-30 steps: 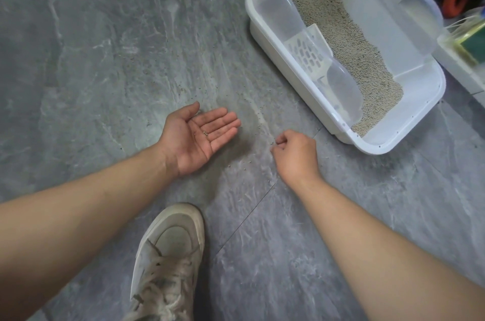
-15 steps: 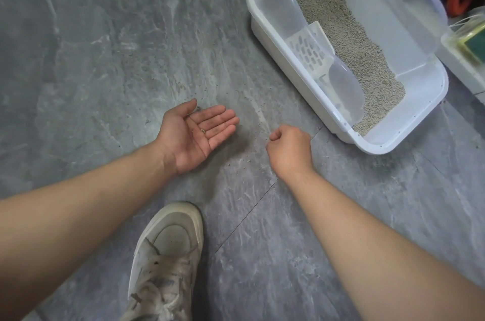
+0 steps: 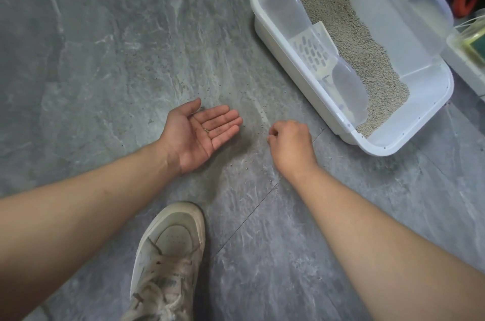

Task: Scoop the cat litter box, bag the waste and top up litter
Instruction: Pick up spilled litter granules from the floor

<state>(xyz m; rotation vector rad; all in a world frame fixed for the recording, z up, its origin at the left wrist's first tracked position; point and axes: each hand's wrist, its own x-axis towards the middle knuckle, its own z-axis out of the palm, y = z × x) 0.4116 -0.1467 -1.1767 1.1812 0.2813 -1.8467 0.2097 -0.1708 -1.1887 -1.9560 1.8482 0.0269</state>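
Item one: white plastic cat litter box with a clear raised rim [image 3: 393, 121], my landmark, resting on the grey marbled floor tiles [image 3: 105, 58]. Inside it I see grey granular litter [image 3: 349, 31] and a white slotted plastic scoop [image 3: 313, 51] leaning on the box's near wall.

Item two: my left hand [image 3: 199, 134], well to the box's left, palm up, fingers straight and spread flat, a few small litter grains [image 3: 206, 130] lying on the fingers.

Item three: my right hand [image 3: 291, 144], just short of the box's near corner, knuckles up, fingers curled low over the floor; I cannot tell whether they pinch anything.

Item four: scattered litter specks [image 3: 249, 161] on the tiles between both hands.

Item five: worn white lace-up sneaker [image 3: 170, 255], nearer me than the box.
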